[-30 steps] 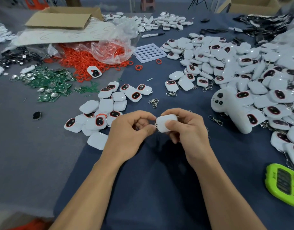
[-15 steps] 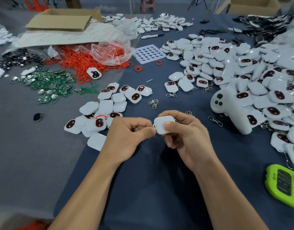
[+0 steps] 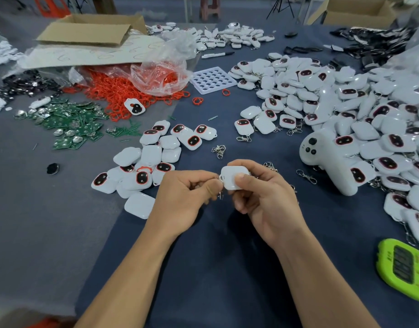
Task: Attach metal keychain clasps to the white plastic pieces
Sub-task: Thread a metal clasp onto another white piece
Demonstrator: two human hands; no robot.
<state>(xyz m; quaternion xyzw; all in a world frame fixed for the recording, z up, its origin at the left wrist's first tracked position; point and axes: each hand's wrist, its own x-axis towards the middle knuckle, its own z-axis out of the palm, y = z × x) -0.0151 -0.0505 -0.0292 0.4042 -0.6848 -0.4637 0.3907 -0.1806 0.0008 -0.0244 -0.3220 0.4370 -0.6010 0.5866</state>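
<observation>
Closest in, the right hand (image 3: 267,200) has its fingers clamped on one white plastic piece (image 3: 234,177), held up off the surface (image 3: 203,268). The left hand (image 3: 180,197) is pinching a metal clasp (image 3: 220,194) right at the piece's corner loop, thumb and forefinger pressed tight together on it.

My guess is the ring is only partly threaded (honestly too small to tell). The risk from here: that ring looks tiny and springy, so if the left pinch slackens it could pop out of the loop and drop onto the dark cloth. Forcing it in at an angle might also crack the little loop.

Just beyond, spare clasps (image 3: 218,151) lie loose, easy to snag with a wrist. Further out, the small pile of pieces (image 3: 144,159) on the left and the big heap (image 3: 345,102) on the right sit well apart. Toss the finished one onto the wrong pile and done gets mixed with undone.
</observation>
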